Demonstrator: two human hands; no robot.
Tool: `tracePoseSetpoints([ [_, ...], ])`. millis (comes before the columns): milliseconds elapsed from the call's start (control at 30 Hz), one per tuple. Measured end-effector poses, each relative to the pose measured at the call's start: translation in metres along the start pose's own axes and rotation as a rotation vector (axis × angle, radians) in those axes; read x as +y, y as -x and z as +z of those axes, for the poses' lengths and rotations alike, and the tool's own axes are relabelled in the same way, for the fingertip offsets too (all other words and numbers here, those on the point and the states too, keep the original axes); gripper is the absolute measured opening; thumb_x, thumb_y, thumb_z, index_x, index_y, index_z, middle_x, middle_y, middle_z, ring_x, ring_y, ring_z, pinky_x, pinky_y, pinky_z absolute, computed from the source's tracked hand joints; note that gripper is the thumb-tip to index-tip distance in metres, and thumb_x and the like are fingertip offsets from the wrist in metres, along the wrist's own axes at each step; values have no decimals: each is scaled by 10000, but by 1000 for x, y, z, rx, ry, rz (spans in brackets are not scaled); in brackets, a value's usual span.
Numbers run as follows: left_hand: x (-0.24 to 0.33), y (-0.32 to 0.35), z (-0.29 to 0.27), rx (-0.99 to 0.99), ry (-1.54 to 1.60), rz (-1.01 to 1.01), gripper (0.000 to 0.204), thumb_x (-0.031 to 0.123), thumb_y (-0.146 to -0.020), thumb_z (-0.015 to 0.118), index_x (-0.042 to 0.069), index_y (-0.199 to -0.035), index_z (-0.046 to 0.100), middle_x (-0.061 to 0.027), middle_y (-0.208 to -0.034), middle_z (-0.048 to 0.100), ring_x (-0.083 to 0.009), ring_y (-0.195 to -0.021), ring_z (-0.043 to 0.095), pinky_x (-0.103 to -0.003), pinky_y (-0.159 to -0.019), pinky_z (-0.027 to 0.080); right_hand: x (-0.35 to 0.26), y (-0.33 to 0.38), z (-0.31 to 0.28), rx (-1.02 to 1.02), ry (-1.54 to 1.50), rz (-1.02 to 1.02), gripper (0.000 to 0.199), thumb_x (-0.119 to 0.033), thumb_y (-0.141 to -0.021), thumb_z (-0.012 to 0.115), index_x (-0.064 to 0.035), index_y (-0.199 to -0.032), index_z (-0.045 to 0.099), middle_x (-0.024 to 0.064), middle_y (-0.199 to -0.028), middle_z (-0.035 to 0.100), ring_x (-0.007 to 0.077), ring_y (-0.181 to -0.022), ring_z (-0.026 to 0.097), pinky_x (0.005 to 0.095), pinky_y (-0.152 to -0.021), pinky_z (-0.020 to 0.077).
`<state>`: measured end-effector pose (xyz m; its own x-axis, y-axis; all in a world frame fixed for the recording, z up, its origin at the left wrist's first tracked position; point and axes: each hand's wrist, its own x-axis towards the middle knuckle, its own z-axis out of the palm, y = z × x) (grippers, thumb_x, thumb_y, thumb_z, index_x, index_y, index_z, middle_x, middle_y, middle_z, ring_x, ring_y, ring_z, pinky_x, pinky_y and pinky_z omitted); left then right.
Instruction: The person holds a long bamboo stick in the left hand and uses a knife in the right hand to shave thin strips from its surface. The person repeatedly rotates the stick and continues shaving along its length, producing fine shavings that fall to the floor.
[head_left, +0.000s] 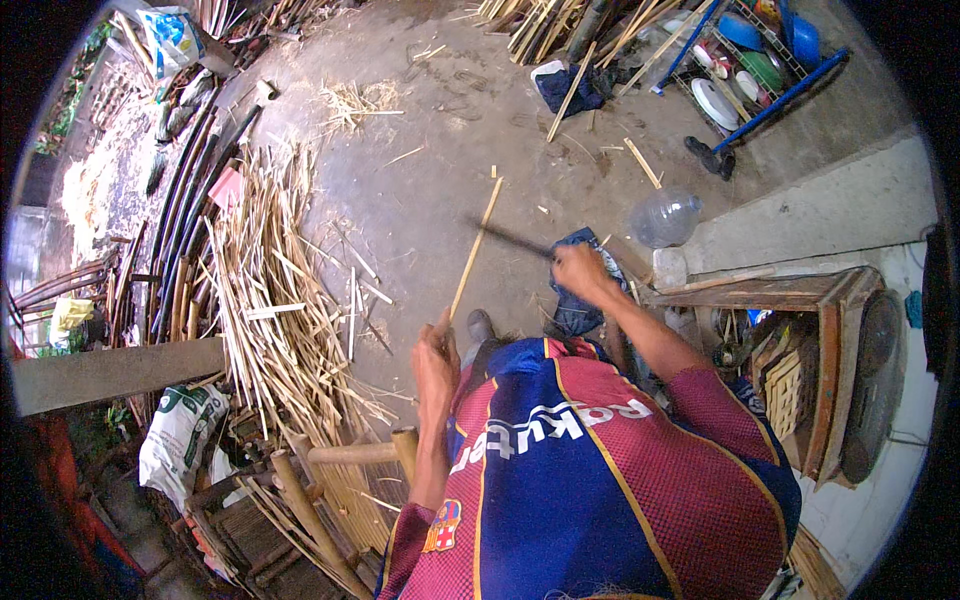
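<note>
The person is sitting low over the concrete floor, wearing a red and blue striped shirt. The left hand is clenching its grip around the lower end of a thin bamboo strip, which is slanting up and away from the body, its far end hanging above the floor. The right hand is wrapping its grip tightly around the handle of a dark blade, which is pointing left toward the strip; the blade is blurred, and I cannot tell whether its tip is touching the strip or stopping just short of it. A blue cloth is lying directly beneath the right hand.

To the person's left, a large heap of split bamboo strips is spreading across the floor, with dark curved poles lying beyond it. Near the left elbow, thicker bamboo sections are forming part of a low frame. A white sack is slumping beside it. To the right, a wooden stand is sitting close by, and a clear plastic bottle is lying on the floor just past the right hand. Further off, a rack of coloured dishes is standing against the far edge, next to a blue-handled tool.
</note>
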<state>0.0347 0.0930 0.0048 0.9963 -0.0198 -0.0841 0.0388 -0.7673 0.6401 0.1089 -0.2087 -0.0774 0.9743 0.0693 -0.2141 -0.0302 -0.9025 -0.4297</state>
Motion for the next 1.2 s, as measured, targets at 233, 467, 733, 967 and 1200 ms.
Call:
tracePoseSetpoints([
  [233, 3, 6, 2, 6, 85, -36, 323, 108, -926, 608, 96, -1244, 662, -202, -762, 586, -304, -644, 577, -408, -618, 456, 20, -20, 7, 53, -19, 16, 305, -267, -835, 655, 26, -903, 701, 281, -754, 657, 458, -746, 663, 526, -687, 528],
  [467, -54, 13, 15, -193, 464, -254, 291, 262, -939, 668, 32, -1107, 725, -7, -699, 596, -70, -565, 467, -268, -492, 386, 42, -51, -29, 214, -384, 174, 412, -351, -901, 622, 27, -1059, 665, 232, -753, 677, 372, -692, 664, 472, -731, 533],
  [733, -7, -46, -54, -68, -169, 146, 337, 354, -879, 716, 21, -829, 700, -78, -669, 625, -243, -577, 515, -329, -582, 420, -29, -49, -36, -167, -667, -96, 447, -467, -914, 655, -44, -1057, 649, 33, -640, 568, 138, -496, 534, 323, -437, 431],
  [967, 19, -52, -19, 260, 160, 46, 286, 248, -892, 721, 13, -1054, 722, -130, -1004, 709, -227, -941, 657, -346, -922, 480, -59, -22, -3, -278, -1382, 482, 404, -442, -883, 720, -61, -935, 597, -74, -588, 410, 45, -442, 400, 243, -392, 357],
  [1200, 23, -74, 69, 19, 917, -100, 347, 310, -1013, 554, 14, -1167, 649, -112, -1051, 687, -177, -972, 628, -353, -893, 500, -109, 2, -1, -508, -1785, 512, 357, -435, -891, 711, -115, -915, 555, -97, -575, 364, 23, -446, 383, 210, -409, 361],
])
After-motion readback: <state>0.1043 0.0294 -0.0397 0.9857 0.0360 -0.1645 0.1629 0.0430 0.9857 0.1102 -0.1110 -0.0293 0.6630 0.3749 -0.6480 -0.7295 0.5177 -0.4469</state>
